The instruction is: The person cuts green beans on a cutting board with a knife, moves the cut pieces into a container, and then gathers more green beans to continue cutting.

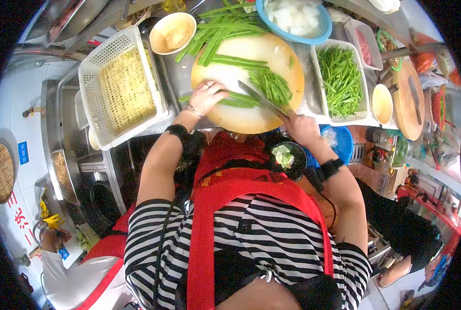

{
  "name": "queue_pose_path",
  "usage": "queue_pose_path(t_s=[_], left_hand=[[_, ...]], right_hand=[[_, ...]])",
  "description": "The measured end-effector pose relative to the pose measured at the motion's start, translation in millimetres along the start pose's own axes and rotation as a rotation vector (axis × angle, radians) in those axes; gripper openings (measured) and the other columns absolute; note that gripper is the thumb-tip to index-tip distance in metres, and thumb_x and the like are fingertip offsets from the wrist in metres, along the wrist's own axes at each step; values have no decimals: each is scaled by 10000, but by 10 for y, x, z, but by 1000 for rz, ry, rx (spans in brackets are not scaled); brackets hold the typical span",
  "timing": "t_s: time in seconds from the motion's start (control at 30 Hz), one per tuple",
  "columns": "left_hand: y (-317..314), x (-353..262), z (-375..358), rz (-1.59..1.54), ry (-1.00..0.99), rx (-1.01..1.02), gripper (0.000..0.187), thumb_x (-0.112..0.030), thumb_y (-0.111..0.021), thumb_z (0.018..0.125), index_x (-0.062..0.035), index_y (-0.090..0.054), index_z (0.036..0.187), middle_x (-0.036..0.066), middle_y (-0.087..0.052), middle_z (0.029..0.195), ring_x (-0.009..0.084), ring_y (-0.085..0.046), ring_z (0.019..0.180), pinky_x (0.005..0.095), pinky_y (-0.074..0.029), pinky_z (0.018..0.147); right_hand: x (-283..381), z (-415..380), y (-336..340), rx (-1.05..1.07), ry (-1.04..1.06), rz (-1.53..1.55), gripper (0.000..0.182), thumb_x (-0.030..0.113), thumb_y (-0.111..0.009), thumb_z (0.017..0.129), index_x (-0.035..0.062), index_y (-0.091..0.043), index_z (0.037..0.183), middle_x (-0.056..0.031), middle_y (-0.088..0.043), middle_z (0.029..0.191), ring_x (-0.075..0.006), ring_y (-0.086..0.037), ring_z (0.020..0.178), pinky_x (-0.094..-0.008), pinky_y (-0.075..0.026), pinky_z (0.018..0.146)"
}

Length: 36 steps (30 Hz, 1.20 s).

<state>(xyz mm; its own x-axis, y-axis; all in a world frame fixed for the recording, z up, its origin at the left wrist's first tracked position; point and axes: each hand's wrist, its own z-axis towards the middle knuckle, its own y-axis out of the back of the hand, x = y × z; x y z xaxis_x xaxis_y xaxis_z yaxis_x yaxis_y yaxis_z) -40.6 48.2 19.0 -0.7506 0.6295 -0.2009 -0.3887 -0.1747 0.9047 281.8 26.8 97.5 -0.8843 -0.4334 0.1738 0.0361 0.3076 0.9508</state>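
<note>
Left hand [205,98] presses long green pods [237,103] onto the round cream board's [230,119] near left; right hand's [302,129] grip closes around a long steel knife [264,100]. Curled fingers would best guard against cuts.

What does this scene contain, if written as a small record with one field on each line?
Left hand: on long green strips
Right hand: holding knife
Work surface: round board
Right of blade: heap of cut green pieces
Left of board: white basket
Right of board: white tub, filled with green pieces
Beyond board: blue bowl, white chunks inside
</note>
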Motion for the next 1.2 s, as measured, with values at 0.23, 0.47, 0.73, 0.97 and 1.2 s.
queue_pose_path(t_s=[0.23, 0.47, 0.73, 0.97, 1.2], left_hand=[[-2, -119, 2, -72, 32, -14, 217, -108, -568, 680, -188, -616, 876, -22, -547, 982, 203, -512, 965, 363, -419, 849], [52, 21, -149, -2, 246, -67, 214, -50, -582, 673, -177, -636, 836, -15, -556, 950, 210, -545, 872, 330, -478, 729], [-106, -160, -9, -14, 231, -160, 197, -42, -588, 639, -176, -640, 774, -20, -560, 893, 201, -547, 838, 320, -479, 708], [-211, -393, 28, -64, 251, -172, 215, -33, -604, 626, -150, -637, 803, 10, -565, 898, 232, -548, 873, 339, -464, 737], [-225, -465, 113, -15, 254, -241, 174, -42, -601, 611, -178, -627, 718, -28, -561, 846, 198, -557, 800, 308, -479, 671]], right_hand=[[-18, 104, -170, -27, -19, 46, 270, 316, -499, 856, 49, -536, 863, -168, -584, 569, -336, -587, 500, -438, -473, 465], [26, 154, -280, 30, 27, -31, 289, 327, -447, 869, 52, -532, 842, -146, -621, 632, -298, -629, 570, -419, -502, 503], [39, 117, -322, -18, 9, 19, 295, 332, -479, 874, 40, -523, 890, -171, -591, 584, -320, -606, 527, -420, -480, 456], [100, 54, -101, 24, -25, 36, 318, 350, -428, 888, 45, -517, 866, -158, -608, 600, -320, -619, 546, -424, -499, 486], [79, 56, -45, -29, -6, 62, 291, 336, -465, 864, 51, -528, 871, -146, -606, 593, -302, -623, 538, -423, -494, 461]])
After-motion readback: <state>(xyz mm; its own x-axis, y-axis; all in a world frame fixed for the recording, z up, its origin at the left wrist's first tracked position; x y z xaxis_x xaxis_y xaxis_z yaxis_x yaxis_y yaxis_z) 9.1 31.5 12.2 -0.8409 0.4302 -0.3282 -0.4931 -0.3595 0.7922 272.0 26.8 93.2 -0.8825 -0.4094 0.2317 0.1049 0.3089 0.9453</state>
